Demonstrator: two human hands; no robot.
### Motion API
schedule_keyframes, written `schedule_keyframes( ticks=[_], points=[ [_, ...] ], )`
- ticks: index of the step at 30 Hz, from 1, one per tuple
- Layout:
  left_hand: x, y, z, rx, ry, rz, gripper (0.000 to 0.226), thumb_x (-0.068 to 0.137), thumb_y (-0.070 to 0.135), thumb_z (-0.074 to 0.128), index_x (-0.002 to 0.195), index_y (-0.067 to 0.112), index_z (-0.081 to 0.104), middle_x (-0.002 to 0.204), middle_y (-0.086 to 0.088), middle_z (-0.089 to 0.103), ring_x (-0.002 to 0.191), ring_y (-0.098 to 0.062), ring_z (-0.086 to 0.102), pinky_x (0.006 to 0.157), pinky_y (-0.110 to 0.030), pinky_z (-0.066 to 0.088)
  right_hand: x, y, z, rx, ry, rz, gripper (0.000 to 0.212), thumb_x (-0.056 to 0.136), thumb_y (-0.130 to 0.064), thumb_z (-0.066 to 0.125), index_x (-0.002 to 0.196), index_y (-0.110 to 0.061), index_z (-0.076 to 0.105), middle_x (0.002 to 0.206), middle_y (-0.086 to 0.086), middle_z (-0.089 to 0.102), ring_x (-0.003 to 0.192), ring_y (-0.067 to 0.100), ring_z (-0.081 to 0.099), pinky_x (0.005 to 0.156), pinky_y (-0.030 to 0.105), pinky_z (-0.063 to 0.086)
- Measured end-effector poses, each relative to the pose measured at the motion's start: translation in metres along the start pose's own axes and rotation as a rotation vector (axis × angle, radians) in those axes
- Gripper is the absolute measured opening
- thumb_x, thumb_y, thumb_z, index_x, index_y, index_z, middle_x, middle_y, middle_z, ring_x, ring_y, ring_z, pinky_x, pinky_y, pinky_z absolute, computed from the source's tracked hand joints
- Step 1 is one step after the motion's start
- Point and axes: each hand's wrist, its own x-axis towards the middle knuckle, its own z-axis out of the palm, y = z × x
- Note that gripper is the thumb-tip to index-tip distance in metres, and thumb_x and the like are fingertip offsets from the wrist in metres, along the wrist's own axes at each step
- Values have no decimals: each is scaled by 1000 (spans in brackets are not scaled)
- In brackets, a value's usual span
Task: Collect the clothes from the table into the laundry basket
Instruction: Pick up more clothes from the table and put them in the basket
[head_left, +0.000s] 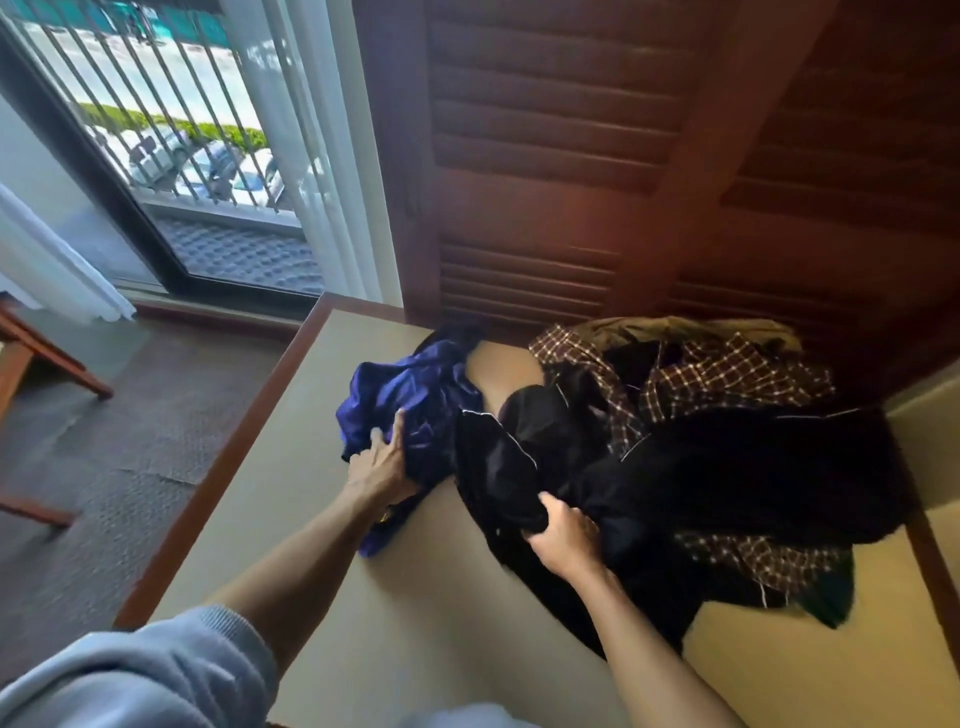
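Left side first: the left hand lies on the blue satin garment, fingers spread and pressing into the near edge of the cloth. It's more a flat palm than a closed grip, so I'd say it has contact but no real hold yet. That blue piece sits on the left part of the pile, on the surface, near its left edge.

Moving right, the right hand is curled tight around a fold of the black garment, which spreads over the middle of the heap and trails toward the near side. Behind and under it lies the checked shirt, with an olive piece at the far back against the wooden louvred door.

No laundry basket in sight, so I can't tell where it stands.

To do this well, I reckon the left fingers should close and bunch the slippery blue cloth before any lift. The black piece looks tangled with the checked shirt; gathering both inward as one armful should stop sleeves dragging off the edge.
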Motion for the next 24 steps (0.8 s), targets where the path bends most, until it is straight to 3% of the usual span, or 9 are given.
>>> schedule_keyframes(
  ticks=[2,4,8,10,12,15,17,20,24],
  points=[
    [-7,5,8,15,32,41,93,82,40,72,154,15,20,136,-12,49,118,-35,60,91,-42,47,-10,4,0,273,-56,59,43,69,-34,76,108,-21,69,102,3,76,99,29,70,87,39,55],
    [-17,10,11,36,31,114,63,81,39,70,133,14,44,125,-11,62,114,-34,63,87,-42,48,-22,5,-3,630,-52,125,39,66,-17,85,104,-15,76,102,4,77,100,27,72,93,41,56],
    [-48,11,1,-132,-201,167,31,71,34,79,93,22,60,97,-5,68,90,-27,67,65,-32,48,-45,-19,-32,1265,7,199,12,78,0,76,86,-7,80,95,15,77,93,34,71,85,39,59],
    [-62,10,-13,-249,-205,205,27,69,32,78,86,21,61,88,-3,67,82,-26,64,63,-34,50,-48,-32,-57,1420,-1,207,33,69,-17,84,100,-7,78,104,18,76,100,38,71,94,50,57],
    [-71,10,-26,-349,-124,221,34,74,29,77,101,16,62,96,-7,69,88,-31,65,71,-39,53,-47,-43,-83,1503,-14,147,50,64,-20,86,112,-10,73,105,17,76,99,37,73,92,54,57],
    [-82,14,-39,-391,-24,220,52,85,21,73,132,15,52,119,-14,62,102,-32,59,76,-31,43,-49,-46,-97,1390,109,2,27,78,-5,79,102,-16,73,98,9,78,94,29,75,86,41,61],
    [-88,16,-42,-416,-27,215,65,83,21,74,142,18,45,124,-12,51,105,-28,53,84,-30,45,-45,-30,-76,1083,186,45,22,81,-9,80,101,-16,76,101,6,78,102,27,73,93,41,57],
    [-97,26,-38,-363,-34,250,76,82,31,75,148,20,39,135,-13,45,123,-34,49,101,-37,45,-44,8,-25,434,106,211,51,79,-40,78,121,-14,66,123,10,70,117,31,64,98,41,52],
    [-113,64,-24,-152,41,325,90,86,64,62,158,33,20,163,-9,22,148,-36,22,118,-49,25,-67,27,-29,503,410,130,51,81,-42,79,119,-11,65,116,9,64,111,30,60,96,43,50]
  ],
)
